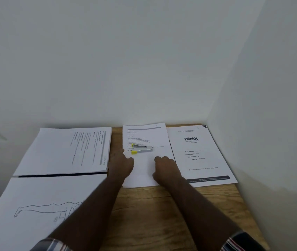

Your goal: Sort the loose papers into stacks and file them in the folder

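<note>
A printed text sheet (144, 138) lies at the middle back of the wooden table (162, 214), and a stapler (142, 149) with yellow ends sits on it. My left hand (121, 164) rests at the sheet's left edge, just left of the stapler; its fingers look curled, and a grip is not visible. My right hand (165, 167) lies on the sheet's lower right part with its fingers curled down. To the right is a "blinkit" cover page (200, 154). A stack of text pages (66, 151) sits at the left on a dark folder edge (60, 175). A drawing sheet (35, 211) lies in front of that stack.
White walls close in the table at the back (144, 69) and on the right (270, 124). The table's left edge is under the papers, and bare wood shows at the front right.
</note>
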